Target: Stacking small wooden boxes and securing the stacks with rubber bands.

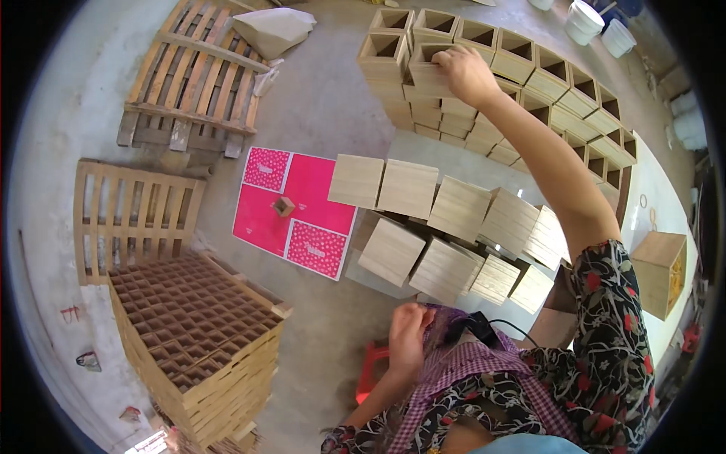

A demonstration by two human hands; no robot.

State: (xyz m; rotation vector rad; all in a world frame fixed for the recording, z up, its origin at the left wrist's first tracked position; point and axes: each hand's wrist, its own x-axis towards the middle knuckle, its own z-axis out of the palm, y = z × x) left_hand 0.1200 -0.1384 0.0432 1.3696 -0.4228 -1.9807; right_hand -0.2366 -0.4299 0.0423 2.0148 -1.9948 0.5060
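My right hand (469, 74) reaches to the far stack and grips the rim of an open-topped wooden box (427, 82), its thumb and fingers pinched over the edge. That box sits at the left end of the front row, among several more open wooden boxes (516, 62) stacked in layers. Close to my body, my left hand (408, 337) is closed with its fingers curled, beside my purple checked apron (484, 359); whatever it may hold is hidden. Between my hands stand two rows of pale wooden boxes (408, 188) with plain faces upward.
A pink printed sheet (314, 181) with a small wooden box (283, 206) on it lies left of the rows. A tall stack of wooden grids (193, 318) stands at lower left, pallets (200, 72) behind. White buckets (584, 23) stand far right; a red stool (369, 372) is near me.
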